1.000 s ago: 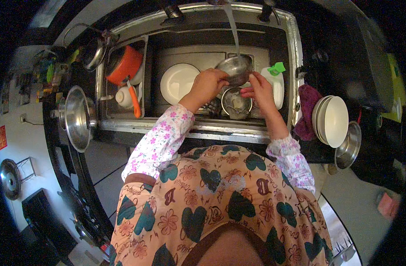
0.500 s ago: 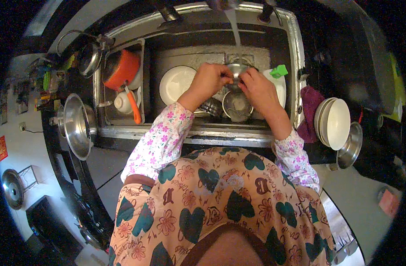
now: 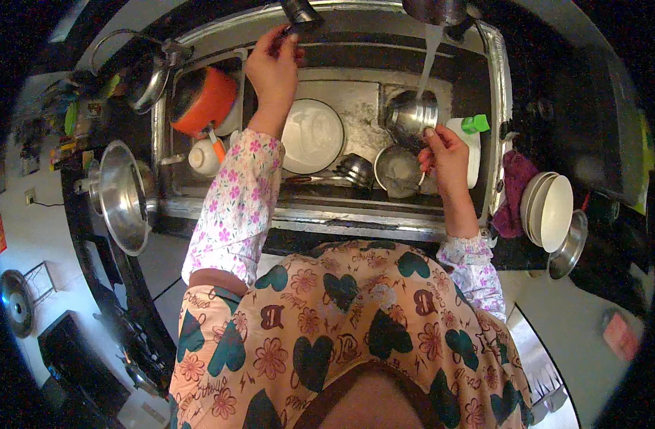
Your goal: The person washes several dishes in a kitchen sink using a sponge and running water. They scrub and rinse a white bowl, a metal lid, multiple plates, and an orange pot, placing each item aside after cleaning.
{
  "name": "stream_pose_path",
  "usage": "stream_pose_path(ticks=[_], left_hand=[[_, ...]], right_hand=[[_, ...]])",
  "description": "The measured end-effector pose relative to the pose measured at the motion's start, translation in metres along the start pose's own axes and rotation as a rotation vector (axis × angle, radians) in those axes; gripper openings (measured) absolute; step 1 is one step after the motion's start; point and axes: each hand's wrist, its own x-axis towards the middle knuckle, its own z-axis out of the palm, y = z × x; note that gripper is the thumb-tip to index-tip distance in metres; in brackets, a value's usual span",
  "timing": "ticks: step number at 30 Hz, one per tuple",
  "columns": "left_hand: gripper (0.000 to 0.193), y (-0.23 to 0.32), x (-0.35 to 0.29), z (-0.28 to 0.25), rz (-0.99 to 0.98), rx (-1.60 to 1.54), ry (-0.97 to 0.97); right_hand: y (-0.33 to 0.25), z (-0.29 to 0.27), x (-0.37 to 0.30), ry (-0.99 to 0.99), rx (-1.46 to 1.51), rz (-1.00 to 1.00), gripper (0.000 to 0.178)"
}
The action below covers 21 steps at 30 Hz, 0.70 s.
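Note:
My left hand (image 3: pixel 274 68) reaches to the far edge of the sink (image 3: pixel 356 225). Its fingers are pinched together beside a dark cylindrical fixture (image 3: pixel 301 12); whatever they grip is too small to make out. With thumb and fingers, my right hand (image 3: pixel 445 154) pinches the near edge of a shiny steel bowl (image 3: pixel 411 118), tilted under the running water (image 3: pixel 430 61). Just below it sits a steel strainer (image 3: pixel 399 171) with a pale, wet mass in it. A white bowl (image 3: pixel 311 136) and a dark metal ladle-like utensil (image 3: pixel 355 169) lie to the left.
At the sink's left, a basin holds an orange pot (image 3: pixel 207 101) and a white cup (image 3: pixel 204 157). A white bottle with a green cap (image 3: pixel 475 124) lies at the right. Outside stand stacked white bowls (image 3: pixel 552 212), a purple cloth (image 3: pixel 513 189) and a large steel basin (image 3: pixel 121 196).
My hands have moved apart. The left went up and left to the sink's far edge; the right moved slightly down with the steel bowl in it. The whole view has shifted a little.

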Motion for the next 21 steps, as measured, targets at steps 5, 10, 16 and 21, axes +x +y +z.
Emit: stream_pose_path(ticks=[5,10,16,21], left_hand=[[0.013,-0.007,0.017,-0.002,0.354,0.374,0.036],[0.014,0.000,0.028,0.004,0.615,0.576,0.021],[0.017,0.009,0.015,0.017,0.427,0.328,0.022],[0.037,-0.050,-0.055,0.036,-0.328,-0.150,-0.089]], right_hand=[[0.002,-0.009,0.004,-0.066,0.042,-0.013,0.030],[-0.004,0.000,0.004,-0.020,0.136,0.001,0.027],[-0.004,-0.004,0.007,-0.034,0.179,0.061,0.024],[0.003,-0.009,0.009,-0.039,0.314,0.154,0.023]])
